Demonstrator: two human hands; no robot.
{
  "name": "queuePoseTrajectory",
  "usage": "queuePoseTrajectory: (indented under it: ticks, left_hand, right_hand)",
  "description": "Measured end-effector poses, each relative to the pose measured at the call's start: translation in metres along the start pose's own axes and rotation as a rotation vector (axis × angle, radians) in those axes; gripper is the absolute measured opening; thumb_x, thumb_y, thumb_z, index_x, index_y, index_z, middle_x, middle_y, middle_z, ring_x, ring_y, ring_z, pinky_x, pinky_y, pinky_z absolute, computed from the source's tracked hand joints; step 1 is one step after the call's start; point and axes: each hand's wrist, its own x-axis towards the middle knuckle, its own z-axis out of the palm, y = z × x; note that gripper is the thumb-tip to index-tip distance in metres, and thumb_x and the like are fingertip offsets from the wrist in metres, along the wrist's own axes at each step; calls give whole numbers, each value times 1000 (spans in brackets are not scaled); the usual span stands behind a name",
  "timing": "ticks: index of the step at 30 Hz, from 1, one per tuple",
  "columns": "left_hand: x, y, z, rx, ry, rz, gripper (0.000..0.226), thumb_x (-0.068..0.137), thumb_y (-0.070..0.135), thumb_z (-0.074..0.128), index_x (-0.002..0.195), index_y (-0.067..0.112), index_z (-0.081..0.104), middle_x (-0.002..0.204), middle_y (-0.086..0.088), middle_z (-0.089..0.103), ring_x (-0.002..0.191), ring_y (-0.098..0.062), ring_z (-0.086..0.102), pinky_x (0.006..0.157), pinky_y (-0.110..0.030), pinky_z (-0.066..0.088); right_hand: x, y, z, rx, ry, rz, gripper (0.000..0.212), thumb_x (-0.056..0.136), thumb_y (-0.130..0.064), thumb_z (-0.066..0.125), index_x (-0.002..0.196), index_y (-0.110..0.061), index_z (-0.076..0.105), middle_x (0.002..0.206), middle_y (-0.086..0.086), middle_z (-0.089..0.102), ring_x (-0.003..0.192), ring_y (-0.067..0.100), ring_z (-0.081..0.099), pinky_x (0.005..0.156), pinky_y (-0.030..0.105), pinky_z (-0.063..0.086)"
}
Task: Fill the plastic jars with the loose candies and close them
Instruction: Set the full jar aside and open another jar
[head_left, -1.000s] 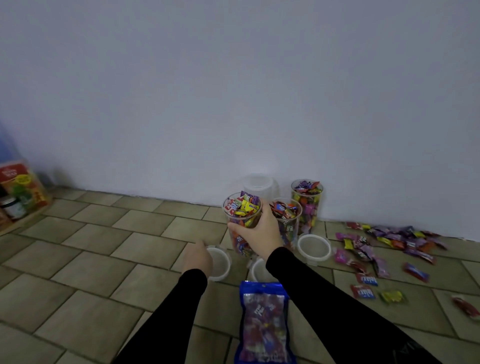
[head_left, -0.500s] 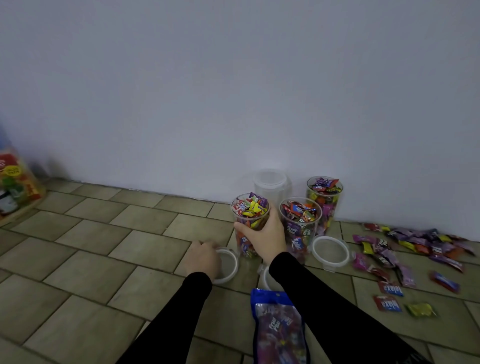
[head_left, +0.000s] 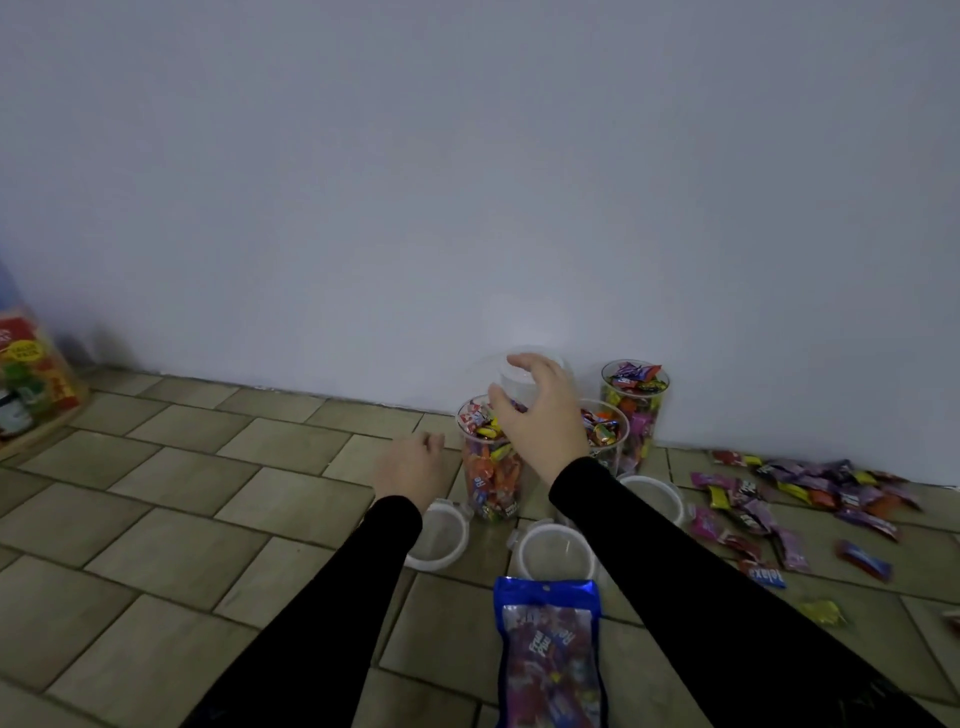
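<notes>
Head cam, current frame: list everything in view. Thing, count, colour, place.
filled jars: 3, clear plastic with mixed-colour candies, no lids on, on the floor by the wall
empty jar: 1, clear, at the wall behind the filled ones
lids: 3, white-rimmed, flat on the floor in front of the jars
loose candies: many, purple, pink, yellow, red, scattered on the floor right of the jars
candy bag: 1, blue, near bottom edge
box: 1, red and yellow print, far left, partly cut off
floor: beige tiles
wall: white
left hand: black sleeve, loosely curled above the left lid, holds nothing
right hand: black sleeve, reaching at the empty jar; grip unclear
</notes>
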Motion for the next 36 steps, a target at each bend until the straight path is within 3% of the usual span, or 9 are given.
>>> queuePoseTrajectory:
  ticks: [3, 6, 11, 15, 21, 27, 32, 36]
  left_hand:
    - [15, 6, -2, -222, -38, -3, 37, 102, 34, 41, 115, 8, 64, 118, -15, 65, 110, -31, 58, 89, -33, 42]
    - [35, 10, 3, -367, -82, 11, 33, 101, 28, 45, 121, 6, 60, 122, -13, 63, 113, -28, 57, 93, -32, 41]
    - [71, 20, 14, -494, -287, 88, 24, 95, 4, 54, 119, 3, 56, 121, -23, 59, 96, -25, 58, 90, -42, 52]
    - [98, 30, 18, -559, -462, 75, 36, 91, 4, 61, 126, 4, 54, 120, -17, 56, 102, -28, 59, 91, -44, 53]
    - [125, 44, 35, -414, -617, 249, 46, 90, 2, 61, 134, 9, 51, 130, -9, 58, 108, -21, 59, 78, -17, 49]
    - [131, 49, 43, -412, -609, 335, 46, 85, 0, 66, 127, 15, 56, 123, -2, 62, 95, -7, 65, 71, -8, 48]
    - [129, 49, 36, -447, -567, 383, 51, 81, 5, 74, 128, 15, 56, 125, -1, 63, 100, -16, 67, 91, -35, 55]
    - [124, 53, 15, -334, -448, 461, 65, 78, 28, 80, 136, 22, 51, 127, 7, 61, 109, -16, 61, 95, -39, 51]
  right_hand:
    - [15, 1, -15, -84, -21, -35, 25, 91, -22, 58, 115, -17, 60, 121, 0, 54, 118, 13, 47, 96, 16, 31]
    - [38, 14, -25, -216, -66, 2, 23, 90, -24, 57, 111, -19, 61, 123, 1, 53, 122, 17, 43, 96, 21, 30]
    - [65, 40, -31, -402, -217, 141, 36, 87, -32, 58, 121, -20, 59, 131, 6, 49, 127, 22, 41, 103, 30, 32]
    - [82, 51, -33, -406, -331, 198, 48, 89, -35, 59, 132, -18, 51, 140, 7, 43, 130, 21, 41, 105, 29, 31]
    - [107, 55, -27, -456, -459, 144, 67, 91, -42, 57, 146, -11, 34, 151, 8, 35, 138, 20, 33, 110, 27, 25]
    - [115, 63, -22, -405, -442, 182, 73, 86, -45, 63, 144, -9, 39, 148, 7, 41, 133, 20, 40, 105, 25, 31]
    - [105, 65, -24, -316, -365, 119, 69, 85, -44, 66, 141, -10, 44, 149, 4, 38, 136, 17, 35, 111, 28, 25]
    - [97, 57, -28, -241, -261, 55, 64, 84, -40, 68, 139, -15, 47, 148, 1, 39, 136, 13, 34, 113, 26, 23]
